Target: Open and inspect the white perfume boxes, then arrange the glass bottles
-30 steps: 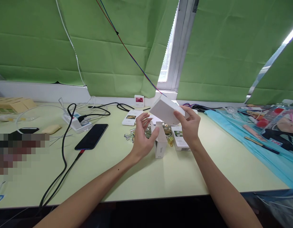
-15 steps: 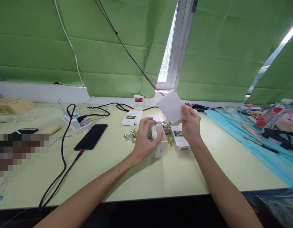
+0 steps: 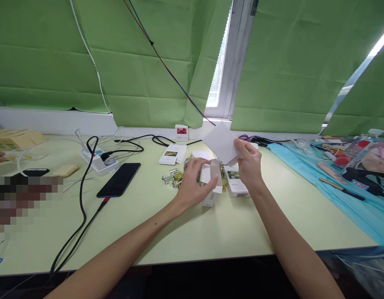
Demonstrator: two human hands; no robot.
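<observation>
An open carton (image 3: 210, 200) stands upright on the worktop (image 3: 235, 232) under the left hand (image 3: 192, 185), thumb and fingers arched apart; whether they grasp it, I cannot tell. At its three o'clock sits a flower-printed box (image 3: 237, 183). Toward one o'clock, the right hand (image 3: 250, 164) pinches a tilted white slab (image 3: 220, 142). Farther, at eleven, stands a red-pictured box (image 3: 181, 133).

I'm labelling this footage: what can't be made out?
Head view:
Upright white cardboard box: floor hidden by its walls.
Silver and gold pieces: partly behind the left hand.
Flat white square box: far side turned away.
Small white carton with red picture: print too small.
</observation>
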